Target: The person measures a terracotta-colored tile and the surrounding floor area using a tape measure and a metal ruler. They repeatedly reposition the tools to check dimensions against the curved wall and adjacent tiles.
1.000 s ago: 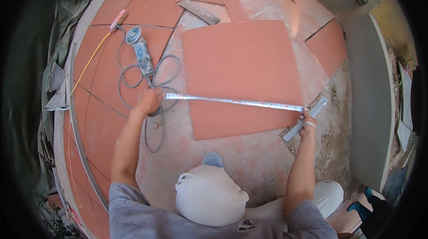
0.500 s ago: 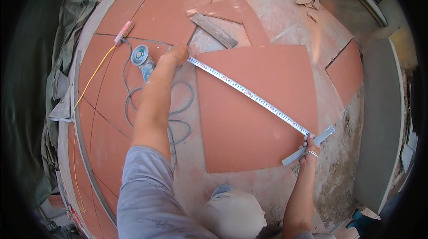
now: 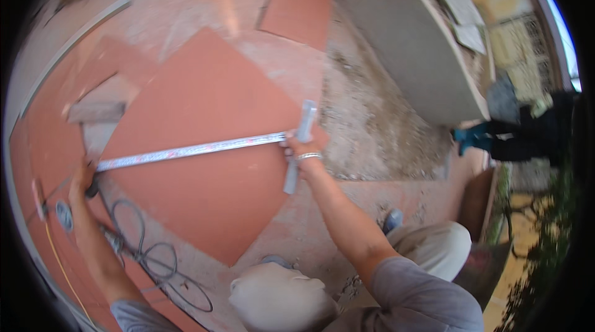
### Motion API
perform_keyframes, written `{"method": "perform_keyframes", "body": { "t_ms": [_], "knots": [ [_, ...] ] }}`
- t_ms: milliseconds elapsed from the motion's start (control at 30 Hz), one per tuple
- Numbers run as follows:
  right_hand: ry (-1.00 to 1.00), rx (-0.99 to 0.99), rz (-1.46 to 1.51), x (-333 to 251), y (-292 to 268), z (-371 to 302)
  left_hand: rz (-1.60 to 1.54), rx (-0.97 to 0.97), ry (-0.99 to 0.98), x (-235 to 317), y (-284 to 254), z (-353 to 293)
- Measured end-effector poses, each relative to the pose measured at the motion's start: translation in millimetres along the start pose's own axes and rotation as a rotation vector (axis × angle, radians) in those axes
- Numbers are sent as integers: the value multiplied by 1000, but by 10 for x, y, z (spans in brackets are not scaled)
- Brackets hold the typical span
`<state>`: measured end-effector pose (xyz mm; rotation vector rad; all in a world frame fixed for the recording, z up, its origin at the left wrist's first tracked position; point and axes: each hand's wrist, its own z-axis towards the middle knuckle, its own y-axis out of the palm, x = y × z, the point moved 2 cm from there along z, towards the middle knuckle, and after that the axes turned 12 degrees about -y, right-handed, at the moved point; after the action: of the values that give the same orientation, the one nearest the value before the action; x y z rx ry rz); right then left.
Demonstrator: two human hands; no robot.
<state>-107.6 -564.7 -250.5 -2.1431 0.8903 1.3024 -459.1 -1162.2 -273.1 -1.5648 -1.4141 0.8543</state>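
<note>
A large square terracotta-red tile [image 3: 204, 96] lies on the ground in front of me. The white blade of a tape measure [image 3: 192, 150] stretches across it from corner to corner. My left hand [image 3: 82, 178] is closed at the blade's left end, with a dark piece, apparently the tape's case, showing beneath the fingers. At the right corner, my right hand [image 3: 304, 146] grips the other end of the blade together with a short grey metal bar [image 3: 307, 118], which crosses the blade. Motion blurs the fingers somewhat.
Near my left forearm lie an angle grinder [image 3: 64, 215] and its looped grey cable [image 3: 164, 264]. A wooden block [image 3: 97, 112] and a long metal bar [image 3: 74, 44] lie farther off. Another tile [image 3: 297, 9] rests beside a low grey wall [image 3: 396, 40]. A dark-clothed person [image 3: 527, 133] is at the right.
The view has swung to the right, so the tile appears turned and farther left. Both hands keep the blade stretched across the tile. The wall and the other person now show more fully.
</note>
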Motion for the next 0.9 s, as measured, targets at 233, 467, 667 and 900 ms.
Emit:
{"method": "perform_keyframes", "body": {
  "t_ms": [233,467,667,900],
  "knots": [
    [39,19,-65,-227,114,-93,-122,48,-70,438,-343,-230],
    [4,-13,-126,-51,-68,-263,-82,96,-20,588,-336,-240],
    [-75,-5,-306,184,-136,-234,-54,47,-51,673,-421,-328],
    [-327,-23,-761,-46,-3,177,-82,63,-71,634,-395,-320]
  ]
}}
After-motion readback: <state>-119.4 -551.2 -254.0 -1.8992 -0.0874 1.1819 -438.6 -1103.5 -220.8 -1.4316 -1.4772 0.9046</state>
